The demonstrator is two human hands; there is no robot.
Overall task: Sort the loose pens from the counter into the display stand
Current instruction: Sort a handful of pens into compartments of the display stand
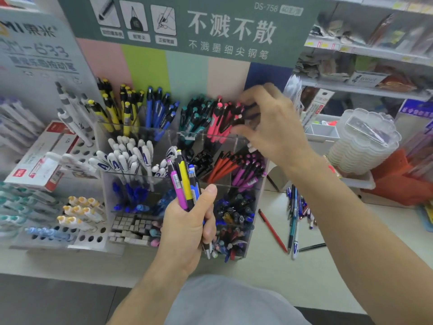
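With your right hand (269,123) pinching a dark pen at the stand's (234,139) top-right pink compartment, slide it tip-down among matching pens, while your left hand (187,226) grips the bundle (184,181); more pens (295,214) lie on the table (269,273).

A single head-worn wide-angle camera looks forward and down from just above the person's chest. It faces the display stand (178,158) on the counter (269,273) at close range, with both forearms entering from the bottom edge. Shelving (365,87) fills the upper right background. The edges of the frame bend outward. No second view is provided.
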